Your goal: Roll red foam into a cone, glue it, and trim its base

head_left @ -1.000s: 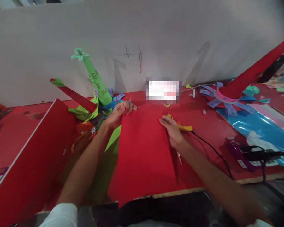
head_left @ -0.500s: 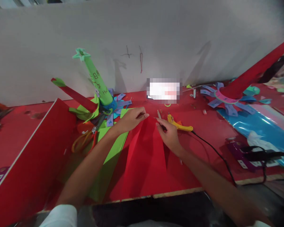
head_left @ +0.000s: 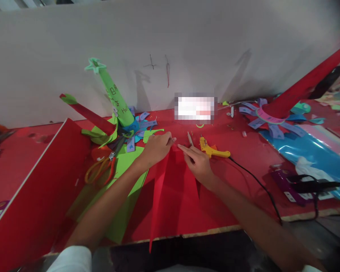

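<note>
Red surface (head_left: 238, 139), center of the frame: left hand (head_left: 158, 148) pinches bent red paper (head_left: 177, 185); grip of right hand (head_left: 197, 162) cannot be told.

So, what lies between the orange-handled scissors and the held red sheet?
Green sheets lie there, partly hidden by the left forearm, as the head view shows.
</note>
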Demonstrator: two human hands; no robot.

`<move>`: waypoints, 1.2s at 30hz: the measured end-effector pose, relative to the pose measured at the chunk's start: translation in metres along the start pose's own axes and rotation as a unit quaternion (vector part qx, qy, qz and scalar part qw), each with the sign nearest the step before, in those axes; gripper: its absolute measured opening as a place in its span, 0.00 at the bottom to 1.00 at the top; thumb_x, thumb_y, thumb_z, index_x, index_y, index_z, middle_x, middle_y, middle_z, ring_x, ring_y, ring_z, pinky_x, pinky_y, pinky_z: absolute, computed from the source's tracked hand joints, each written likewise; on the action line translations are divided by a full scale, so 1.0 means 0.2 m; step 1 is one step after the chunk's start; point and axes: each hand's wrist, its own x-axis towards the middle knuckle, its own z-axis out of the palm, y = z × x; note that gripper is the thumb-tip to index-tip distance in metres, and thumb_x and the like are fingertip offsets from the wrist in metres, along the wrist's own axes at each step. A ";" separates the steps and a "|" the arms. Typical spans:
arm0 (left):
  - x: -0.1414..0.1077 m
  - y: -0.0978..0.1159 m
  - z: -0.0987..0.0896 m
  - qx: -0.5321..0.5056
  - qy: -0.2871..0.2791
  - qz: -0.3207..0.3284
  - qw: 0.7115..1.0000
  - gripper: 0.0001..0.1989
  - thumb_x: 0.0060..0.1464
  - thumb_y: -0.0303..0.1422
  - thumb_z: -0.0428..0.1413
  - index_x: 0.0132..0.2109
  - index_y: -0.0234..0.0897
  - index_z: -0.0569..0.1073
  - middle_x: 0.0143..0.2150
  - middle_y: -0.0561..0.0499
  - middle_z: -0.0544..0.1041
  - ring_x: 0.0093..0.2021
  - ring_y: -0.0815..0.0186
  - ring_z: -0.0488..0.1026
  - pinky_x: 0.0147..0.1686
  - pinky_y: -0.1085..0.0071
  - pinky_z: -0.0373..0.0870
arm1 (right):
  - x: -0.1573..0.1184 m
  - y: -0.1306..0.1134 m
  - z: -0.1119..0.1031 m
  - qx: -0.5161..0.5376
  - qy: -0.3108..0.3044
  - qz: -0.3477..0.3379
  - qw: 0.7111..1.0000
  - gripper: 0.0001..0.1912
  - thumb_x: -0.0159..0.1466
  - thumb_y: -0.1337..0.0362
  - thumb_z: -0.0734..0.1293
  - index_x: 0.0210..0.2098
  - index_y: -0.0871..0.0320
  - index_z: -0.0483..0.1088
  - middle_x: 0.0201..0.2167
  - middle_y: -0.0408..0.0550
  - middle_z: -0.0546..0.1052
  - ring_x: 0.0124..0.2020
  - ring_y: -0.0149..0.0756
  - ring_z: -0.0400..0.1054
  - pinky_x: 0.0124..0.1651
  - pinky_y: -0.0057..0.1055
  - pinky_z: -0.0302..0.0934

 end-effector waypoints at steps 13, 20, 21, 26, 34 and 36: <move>-0.02 0.08 0.00 0.005 -0.056 -0.044 0.997 0.14 0.72 0.40 0.45 0.35 0.42 0.57 0.31 0.51 0.71 0.34 0.57 0.69 0.40 0.62 0.57 | -0.03 0.01 0.02 -0.098 -0.016 -0.035 0.994 0.24 0.74 0.68 0.57 0.64 0.50 0.74 0.37 0.50 0.77 0.41 0.41 0.74 0.46 0.36 0.69; 0.00 0.04 0.04 -0.049 -0.039 -0.040 0.997 0.13 0.70 0.39 0.48 0.35 0.41 0.60 0.32 0.51 0.73 0.32 0.61 0.68 0.34 0.65 0.54 | -0.03 -0.04 0.01 -0.153 -0.013 -0.095 0.984 0.21 0.74 0.70 0.57 0.60 0.59 0.75 0.33 0.49 0.76 0.38 0.38 0.73 0.40 0.33 0.67; 0.01 0.03 0.04 -0.069 -0.034 -0.038 0.996 0.13 0.70 0.39 0.49 0.35 0.41 0.61 0.32 0.52 0.72 0.32 0.62 0.68 0.33 0.65 0.54 | -0.03 -0.04 0.01 -0.152 -0.012 -0.095 0.984 0.21 0.74 0.70 0.57 0.60 0.59 0.75 0.33 0.49 0.77 0.37 0.38 0.73 0.40 0.33 0.67; 0.03 -0.01 0.10 -0.180 0.016 -0.025 0.983 0.08 0.62 0.34 0.57 0.36 0.40 0.65 0.34 0.52 0.73 0.35 0.63 0.70 0.36 0.67 0.61 | -0.03 -0.03 0.03 -0.099 -0.022 -0.060 0.993 0.20 0.75 0.66 0.58 0.59 0.55 0.75 0.37 0.51 0.78 0.41 0.40 0.75 0.44 0.34 0.69; 0.04 -0.02 0.12 -0.251 0.058 -0.027 0.966 0.12 0.55 0.33 0.64 0.42 0.39 0.69 0.32 0.55 0.72 0.33 0.67 0.69 0.33 0.69 0.60 | 0.03 -0.06 0.02 0.170 -0.022 0.084 0.982 0.13 0.71 0.57 0.65 0.50 0.53 0.78 0.41 0.50 0.80 0.40 0.40 0.74 0.45 0.37 0.69; 0.04 -0.02 0.12 -0.245 0.066 -0.037 0.967 0.13 0.54 0.34 0.65 0.42 0.39 0.70 0.31 0.56 0.70 0.32 0.67 0.67 0.33 0.69 0.59 | 0.04 -0.06 0.02 0.246 -0.027 0.139 0.959 0.12 0.69 0.56 0.67 0.47 0.53 0.77 0.42 0.49 0.80 0.40 0.39 0.74 0.42 0.35 0.68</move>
